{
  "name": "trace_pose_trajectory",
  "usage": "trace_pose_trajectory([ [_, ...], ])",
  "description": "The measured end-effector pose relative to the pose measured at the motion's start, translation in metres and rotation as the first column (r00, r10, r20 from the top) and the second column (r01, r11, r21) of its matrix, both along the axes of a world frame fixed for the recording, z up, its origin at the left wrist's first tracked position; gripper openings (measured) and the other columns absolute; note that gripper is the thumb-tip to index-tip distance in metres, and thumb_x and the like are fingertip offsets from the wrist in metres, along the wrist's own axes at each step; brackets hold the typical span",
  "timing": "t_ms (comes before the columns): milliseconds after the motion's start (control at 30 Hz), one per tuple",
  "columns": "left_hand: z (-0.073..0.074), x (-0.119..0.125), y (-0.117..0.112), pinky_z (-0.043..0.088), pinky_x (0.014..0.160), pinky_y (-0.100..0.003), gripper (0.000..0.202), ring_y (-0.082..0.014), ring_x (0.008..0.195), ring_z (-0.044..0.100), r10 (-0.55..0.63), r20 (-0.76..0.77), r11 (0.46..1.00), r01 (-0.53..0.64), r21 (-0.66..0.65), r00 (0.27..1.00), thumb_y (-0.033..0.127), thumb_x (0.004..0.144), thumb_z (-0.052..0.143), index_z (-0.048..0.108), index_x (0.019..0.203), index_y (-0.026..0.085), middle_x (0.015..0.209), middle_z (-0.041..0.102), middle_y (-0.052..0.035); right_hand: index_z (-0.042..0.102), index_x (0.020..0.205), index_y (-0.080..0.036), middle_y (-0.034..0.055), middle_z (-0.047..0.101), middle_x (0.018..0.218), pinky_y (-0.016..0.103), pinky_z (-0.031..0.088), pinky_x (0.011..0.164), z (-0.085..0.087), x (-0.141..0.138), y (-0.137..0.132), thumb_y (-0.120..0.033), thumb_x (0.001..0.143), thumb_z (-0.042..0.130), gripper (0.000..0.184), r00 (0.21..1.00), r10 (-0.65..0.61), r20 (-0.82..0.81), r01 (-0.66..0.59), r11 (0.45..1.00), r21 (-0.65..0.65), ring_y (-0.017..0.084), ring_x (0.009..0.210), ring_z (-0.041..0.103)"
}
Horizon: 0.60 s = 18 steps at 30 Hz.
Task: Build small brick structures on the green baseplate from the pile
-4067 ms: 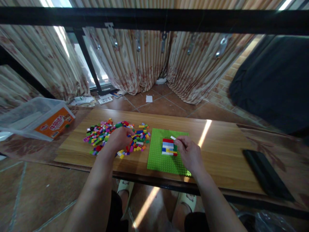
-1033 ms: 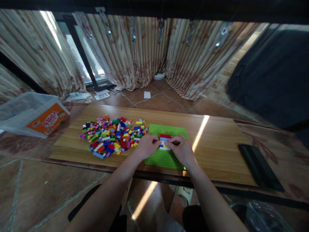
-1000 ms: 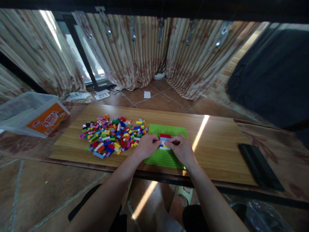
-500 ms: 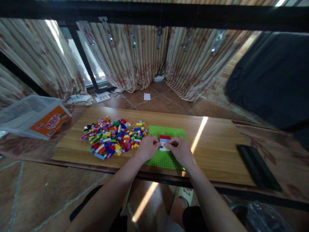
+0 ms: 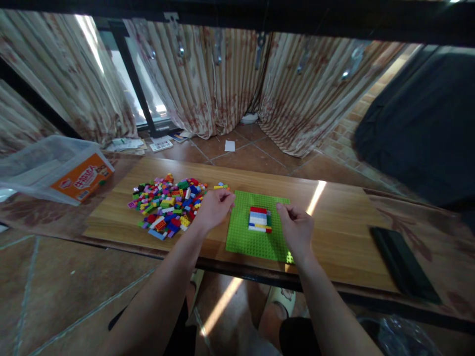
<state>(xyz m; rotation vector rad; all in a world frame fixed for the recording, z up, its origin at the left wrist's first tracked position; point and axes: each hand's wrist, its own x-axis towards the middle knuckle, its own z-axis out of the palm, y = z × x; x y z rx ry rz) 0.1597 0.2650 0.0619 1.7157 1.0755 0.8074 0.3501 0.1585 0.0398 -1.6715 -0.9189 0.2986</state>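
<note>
A green baseplate (image 5: 248,240) lies on the wooden board, and a small stack of red, white, blue and yellow bricks (image 5: 259,219) stands on it. My right hand (image 5: 296,228) hovers just right of the stack, its fingers curled in and nothing visible in them. Left of the plate, my left hand (image 5: 213,208) sits at the right edge of the loose pile of coloured bricks (image 5: 166,204). Its fingers are curled down among the bricks, and what they hold, if anything, is hidden.
A clear plastic tub with an orange label (image 5: 70,174) lies tipped at the far left. A black flat object (image 5: 404,264) rests at the right end of the table. Curtains and a tiled floor lie beyond the wooden board (image 5: 341,232).
Both hands have come off the brick stack. The left hand moved left to the loose pile, the right hand drew back to the right.
</note>
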Motion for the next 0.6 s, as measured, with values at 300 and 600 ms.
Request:
trace_pose_trajectory([
  [300,0.026,-0.041,0.019,0.038,0.046,-0.017,0.021,-0.0071,0.046,0.052,0.363,0.285,0.931,-0.359,-0.07,0.887,0.033,0.075,0.061,0.062,0.067,0.014,0.058,0.063,0.0008,0.061,0.072,-0.02,0.0005,0.061,0.07,0.026,0.042,0.06,0.005,-0.043,-0.008,-0.041,0.088,0.057,0.026,0.936,0.231,0.265,-0.238,0.971,-0.005,0.014,0.063,0.054],
  [600,0.037,-0.074,0.028,0.035,0.043,-0.016,0.022,-0.0058,0.045,0.049,0.513,0.381,0.848,-0.522,-0.088,0.769,0.035,0.073,0.062,0.061,0.064,0.014,0.057,0.062,0.0014,0.065,0.09,-0.023,0.0047,0.066,0.091,0.029,0.049,0.077,-0.006,-0.102,0.004,-0.026,0.092,0.05,0.016,0.723,0.576,0.381,-0.58,0.806,-0.118,0.017,0.086,0.062],
])
